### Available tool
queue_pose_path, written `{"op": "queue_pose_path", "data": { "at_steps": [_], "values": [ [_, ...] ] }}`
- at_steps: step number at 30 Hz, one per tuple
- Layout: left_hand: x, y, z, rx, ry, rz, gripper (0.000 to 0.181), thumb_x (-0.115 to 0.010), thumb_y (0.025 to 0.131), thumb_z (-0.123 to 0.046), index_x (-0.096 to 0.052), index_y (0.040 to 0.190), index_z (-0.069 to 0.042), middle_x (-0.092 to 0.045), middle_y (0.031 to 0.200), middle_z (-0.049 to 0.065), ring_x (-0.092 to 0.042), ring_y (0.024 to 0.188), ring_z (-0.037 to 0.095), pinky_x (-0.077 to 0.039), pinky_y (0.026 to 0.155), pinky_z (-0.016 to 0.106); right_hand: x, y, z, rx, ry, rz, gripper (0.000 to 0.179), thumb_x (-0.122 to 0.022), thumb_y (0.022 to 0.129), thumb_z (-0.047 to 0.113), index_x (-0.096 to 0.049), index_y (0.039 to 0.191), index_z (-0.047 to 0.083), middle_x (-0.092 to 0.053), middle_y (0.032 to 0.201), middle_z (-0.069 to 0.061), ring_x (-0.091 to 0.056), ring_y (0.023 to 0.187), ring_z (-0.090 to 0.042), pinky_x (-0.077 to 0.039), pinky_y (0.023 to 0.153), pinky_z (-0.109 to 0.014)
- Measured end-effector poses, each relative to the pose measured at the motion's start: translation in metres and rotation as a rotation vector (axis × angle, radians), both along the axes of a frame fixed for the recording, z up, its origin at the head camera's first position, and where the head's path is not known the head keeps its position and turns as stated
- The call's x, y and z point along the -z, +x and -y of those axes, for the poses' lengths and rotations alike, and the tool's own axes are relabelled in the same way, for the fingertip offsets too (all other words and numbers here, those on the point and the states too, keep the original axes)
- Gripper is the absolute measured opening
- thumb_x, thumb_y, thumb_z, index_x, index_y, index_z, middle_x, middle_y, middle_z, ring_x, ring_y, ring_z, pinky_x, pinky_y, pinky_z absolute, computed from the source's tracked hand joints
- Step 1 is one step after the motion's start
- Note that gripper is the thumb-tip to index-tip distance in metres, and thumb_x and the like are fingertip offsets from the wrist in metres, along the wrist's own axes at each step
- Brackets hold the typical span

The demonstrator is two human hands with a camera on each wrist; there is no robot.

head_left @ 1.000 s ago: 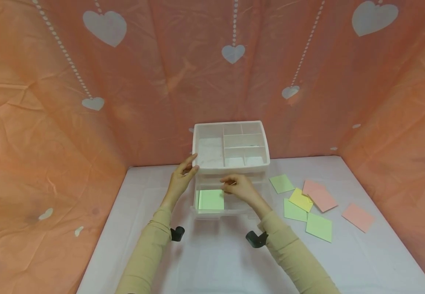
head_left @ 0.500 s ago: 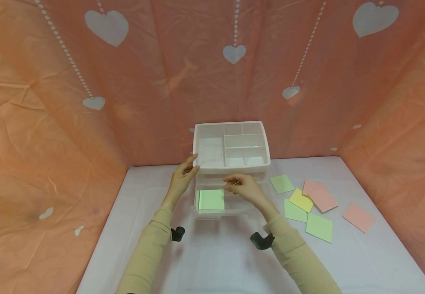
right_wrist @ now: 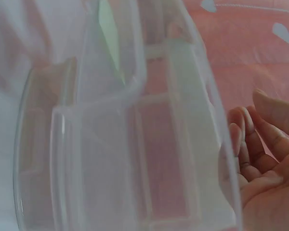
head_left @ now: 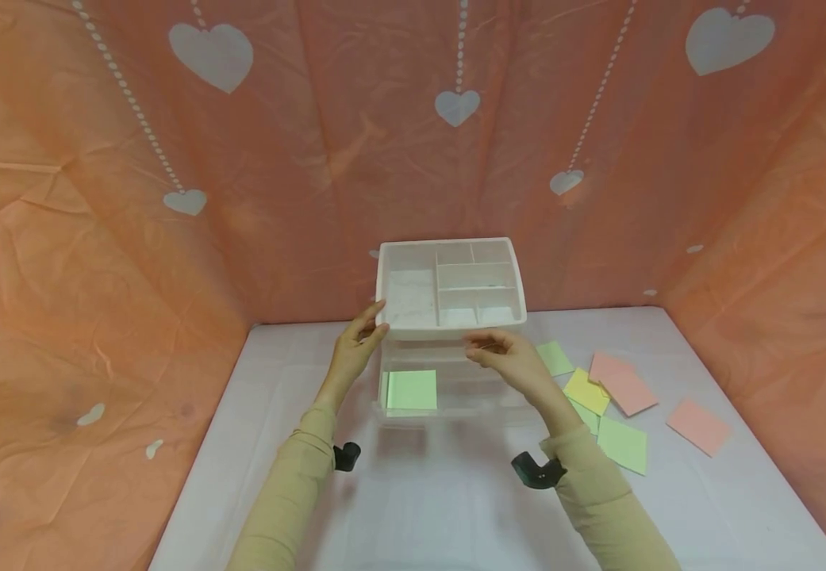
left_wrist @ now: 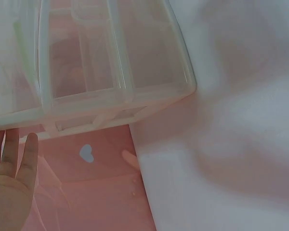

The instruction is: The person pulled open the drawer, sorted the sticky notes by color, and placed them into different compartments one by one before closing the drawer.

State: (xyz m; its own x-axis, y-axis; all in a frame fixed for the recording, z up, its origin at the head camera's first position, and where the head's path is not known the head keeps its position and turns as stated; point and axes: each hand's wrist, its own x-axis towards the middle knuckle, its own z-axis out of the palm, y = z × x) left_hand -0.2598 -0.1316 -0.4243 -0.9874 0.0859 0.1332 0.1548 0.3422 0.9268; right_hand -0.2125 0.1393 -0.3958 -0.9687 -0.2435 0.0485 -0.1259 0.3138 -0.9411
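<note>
A small clear plastic drawer organizer (head_left: 455, 349) with a white divided top tray (head_left: 455, 327) stands toward the back of the table. One of its drawers (head_left: 480, 396) is pulled out, and a pad of green sticky notes (head_left: 413, 390) lies in its left part. My left hand (head_left: 351, 350) touches the organizer's left front corner; its fingers (left_wrist: 27, 161) reach along the side in the left wrist view. In front of the organizer's right side is my right hand (head_left: 509, 361), fingers loosely bent and nothing in them, as the right wrist view shows.
On the table's right lie several loose sticky notes: green ones (head_left: 623, 444), a yellow one (head_left: 587, 391) and pink ones (head_left: 698, 427). Some overlap. An orange cloth (head_left: 327, 198) with white hearts hangs behind and at both sides.
My right hand has moved right and a little up, away from above the green sticky notes, toward the organizer's right front corner. The left hand has stayed at the left corner.
</note>
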Motion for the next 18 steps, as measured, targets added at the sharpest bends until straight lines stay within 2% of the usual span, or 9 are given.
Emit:
{"op": "queue_pose_path", "data": {
  "at_steps": [2, 4, 8, 12, 14, 18],
  "values": [
    [0.008, -0.005, 0.002, -0.002, 0.008, -0.009, 0.048, -0.058, 0.092, -0.032, -0.045, 0.138, -0.029, -0.042, 0.145, 0.008, -0.052, 0.118, 0.031, -0.044, 0.098, 0.048, -0.001, 0.002, -0.007, 0.024, -0.013, -0.012, 0.039, -0.065, 0.088, 0.025, -0.060, 0.121, 0.005, -0.064, 0.112, -0.017, -0.061, 0.085, -0.001, -0.052, 0.082, -0.029],
    [0.013, -0.010, 0.003, -0.006, 0.014, -0.016, 0.048, -0.058, 0.091, -0.036, -0.046, 0.137, -0.033, -0.043, 0.144, 0.006, -0.053, 0.118, 0.030, -0.044, 0.098, 0.047, -0.002, 0.004, -0.015, 0.054, -0.030, -0.030, 0.040, -0.065, 0.087, 0.025, -0.059, 0.121, 0.003, -0.066, 0.108, -0.012, -0.061, 0.084, 0.001, -0.051, 0.080, -0.023],
    [0.015, -0.010, 0.003, -0.014, 0.013, -0.024, 0.047, -0.059, 0.090, -0.040, -0.047, 0.135, -0.039, -0.045, 0.141, 0.003, -0.053, 0.116, 0.029, -0.045, 0.096, 0.047, -0.001, 0.008, -0.032, 0.102, -0.077, -0.054, 0.041, -0.066, 0.087, 0.022, -0.058, 0.121, 0.000, -0.067, 0.099, 0.008, -0.061, 0.086, 0.005, -0.050, 0.078, -0.016],
    [0.014, -0.009, 0.002, -0.018, 0.014, -0.015, 0.047, -0.059, 0.090, -0.039, -0.046, 0.135, -0.037, -0.047, 0.139, 0.006, -0.053, 0.116, 0.029, -0.045, 0.096, 0.048, 0.004, 0.012, -0.051, 0.152, -0.128, -0.068, 0.041, -0.066, 0.087, 0.021, -0.058, 0.120, -0.002, -0.064, 0.090, 0.023, -0.061, 0.087, 0.006, -0.049, 0.078, -0.013],
    [0.012, -0.007, 0.002, -0.013, 0.022, 0.000, 0.048, -0.058, 0.091, -0.036, -0.045, 0.137, -0.035, -0.046, 0.139, 0.007, -0.052, 0.118, 0.030, -0.044, 0.097, 0.049, 0.007, 0.015, -0.061, 0.173, -0.159, -0.086, 0.037, -0.066, 0.087, 0.020, -0.060, 0.118, 0.001, -0.064, 0.090, 0.023, -0.060, 0.087, 0.005, -0.049, 0.078, -0.013],
    [-0.006, 0.005, -0.001, -0.001, 0.022, 0.020, 0.048, -0.057, 0.093, -0.030, -0.044, 0.139, -0.028, -0.047, 0.137, 0.013, -0.051, 0.119, 0.032, -0.043, 0.098, 0.049, 0.016, 0.022, -0.082, 0.198, -0.212, -0.111, 0.025, -0.065, 0.088, 0.017, -0.064, 0.112, 0.014, -0.064, 0.095, 0.020, -0.058, 0.089, 0.004, -0.047, 0.079, -0.010]
  ]
}}
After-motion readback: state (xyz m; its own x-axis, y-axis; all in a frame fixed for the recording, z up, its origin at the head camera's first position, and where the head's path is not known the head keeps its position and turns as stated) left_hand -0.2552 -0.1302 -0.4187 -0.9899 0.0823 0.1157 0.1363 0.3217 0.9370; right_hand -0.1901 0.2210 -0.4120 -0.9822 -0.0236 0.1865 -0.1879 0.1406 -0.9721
